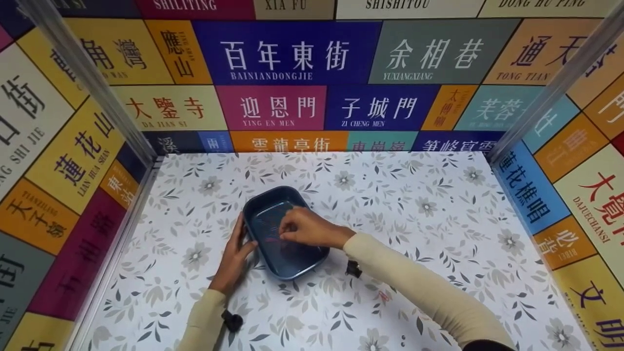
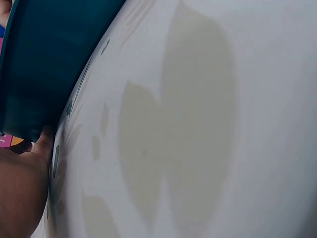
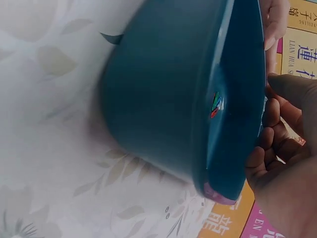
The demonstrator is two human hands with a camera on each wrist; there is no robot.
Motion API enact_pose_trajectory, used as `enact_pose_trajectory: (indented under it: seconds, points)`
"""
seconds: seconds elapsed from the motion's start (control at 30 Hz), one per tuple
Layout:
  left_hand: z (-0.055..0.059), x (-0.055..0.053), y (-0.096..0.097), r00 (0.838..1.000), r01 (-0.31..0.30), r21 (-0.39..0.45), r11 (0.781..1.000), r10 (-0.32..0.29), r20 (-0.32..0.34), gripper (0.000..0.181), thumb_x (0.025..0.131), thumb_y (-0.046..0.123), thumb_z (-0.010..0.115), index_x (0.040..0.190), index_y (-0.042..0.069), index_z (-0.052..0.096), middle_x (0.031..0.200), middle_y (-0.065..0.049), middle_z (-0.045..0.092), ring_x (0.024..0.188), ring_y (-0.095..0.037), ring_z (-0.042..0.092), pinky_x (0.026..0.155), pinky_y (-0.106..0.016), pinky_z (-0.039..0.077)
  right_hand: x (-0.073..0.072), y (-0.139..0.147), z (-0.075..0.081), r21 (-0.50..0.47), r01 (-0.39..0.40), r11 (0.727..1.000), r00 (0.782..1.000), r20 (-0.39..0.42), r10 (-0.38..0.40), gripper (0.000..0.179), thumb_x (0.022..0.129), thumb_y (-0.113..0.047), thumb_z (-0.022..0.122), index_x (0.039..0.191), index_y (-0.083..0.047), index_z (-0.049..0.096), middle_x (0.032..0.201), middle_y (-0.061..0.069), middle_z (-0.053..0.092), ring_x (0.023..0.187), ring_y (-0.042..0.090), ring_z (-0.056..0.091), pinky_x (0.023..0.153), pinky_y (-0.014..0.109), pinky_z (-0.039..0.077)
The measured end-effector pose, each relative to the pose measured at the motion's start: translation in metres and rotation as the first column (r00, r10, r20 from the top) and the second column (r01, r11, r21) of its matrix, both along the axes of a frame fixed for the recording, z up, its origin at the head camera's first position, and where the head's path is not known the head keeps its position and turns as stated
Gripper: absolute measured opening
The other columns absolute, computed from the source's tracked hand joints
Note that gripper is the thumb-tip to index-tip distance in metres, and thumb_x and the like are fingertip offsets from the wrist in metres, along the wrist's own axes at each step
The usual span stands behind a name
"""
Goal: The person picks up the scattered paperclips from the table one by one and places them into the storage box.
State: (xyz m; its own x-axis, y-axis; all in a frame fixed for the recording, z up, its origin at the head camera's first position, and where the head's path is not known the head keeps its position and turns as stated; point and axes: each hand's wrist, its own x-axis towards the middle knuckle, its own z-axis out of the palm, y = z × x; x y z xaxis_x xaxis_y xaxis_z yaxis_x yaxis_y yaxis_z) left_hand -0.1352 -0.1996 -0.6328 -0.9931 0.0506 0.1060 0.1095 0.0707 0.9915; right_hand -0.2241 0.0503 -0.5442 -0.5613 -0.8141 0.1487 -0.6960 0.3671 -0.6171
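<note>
A dark blue, rounded rectangular plastic bin (image 1: 292, 265) sits at a slant on the flowered tabletop. On its floor lie small, thin coloured pieces (image 3: 215, 105), red, green and blue, that look like paper clips. My left hand (image 1: 236, 256) rests against the bin's left outer wall, fingers extended and thumb apart. In the left wrist view, a finger touches the bin's lower edge. Over the bin's right side is my right hand (image 1: 309, 228), fingers curled and thumb near the index finger. Whether it pinches something small is unclear.
A small reddish wire-like piece (image 1: 384, 296) lies on the table (image 1: 453, 282), right of the bin and near the right forearm. Panels with street names (image 1: 287, 53) stand around the back and sides, with clear corner posts (image 1: 551, 92).
</note>
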Motion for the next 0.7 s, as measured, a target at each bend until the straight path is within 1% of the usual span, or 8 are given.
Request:
enact_pose_trajectory:
  seconds: [0.1,0.23,0.33,0.53,0.7]
  points:
    - [-0.001,-0.001,0.0,1.0,0.003,-0.008,1.0,-0.003,-0.003,0.084,0.11,0.003,0.06,0.179,0.011,0.011,0.185,-0.012,0.012,0.168,-0.04,0.018,0.136,-0.055,0.014,0.005,0.007,0.0,-0.006,0.008,1.0,1.0,-0.016,-0.008,0.006,0.094,-0.01,0.085,0.097,-0.005,0.086,0.093,0.007,0.076,0.09,0.022,0.066,0.09,0.04,0.048]
    - [-0.001,-0.001,-0.001,1.0,0.006,-0.003,1.0,-0.006,0.013,0.085,0.111,0.005,0.06,0.179,0.015,0.01,0.185,-0.008,0.011,0.169,-0.037,0.017,0.136,-0.054,0.015,0.012,0.014,-0.001,0.0,0.019,1.0,1.0,-0.025,-0.019,0.005,0.094,-0.01,0.086,0.098,-0.007,0.086,0.094,0.007,0.075,0.091,0.025,0.063,0.086,0.038,0.049]
    - [-0.002,0.0,0.0,1.0,0.009,0.005,1.0,-0.009,0.016,0.085,0.111,0.006,0.06,0.179,0.017,0.01,0.185,-0.005,0.01,0.169,-0.035,0.016,0.136,-0.054,0.015,0.018,0.019,-0.001,-0.002,0.017,1.0,0.999,-0.028,-0.017,0.005,0.094,-0.01,0.086,0.098,-0.006,0.086,0.094,0.007,0.075,0.092,0.026,0.062,0.086,0.037,0.051]
    - [-0.003,0.0,0.0,1.0,0.001,0.001,1.0,-0.001,-0.008,0.086,0.11,0.004,0.061,0.179,0.014,0.011,0.185,-0.009,0.012,0.168,-0.037,0.017,0.136,-0.055,0.014,0.027,0.026,0.001,-0.028,-0.001,1.0,0.999,-0.033,0.0,0.006,0.094,-0.008,0.086,0.099,-0.005,0.085,0.095,0.007,0.075,0.093,0.024,0.062,0.087,0.038,0.051]
    - [-0.003,-0.001,0.0,1.0,-0.002,0.003,1.0,0.002,-0.002,0.086,0.109,0.004,0.062,0.179,0.013,0.012,0.185,-0.008,0.013,0.168,-0.036,0.018,0.136,-0.053,0.014,0.035,0.033,0.001,-0.037,-0.028,0.999,0.996,-0.081,0.025,0.007,0.093,-0.008,0.087,0.1,-0.005,0.085,0.095,0.007,0.074,0.092,0.023,0.061,0.087,0.038,0.052]
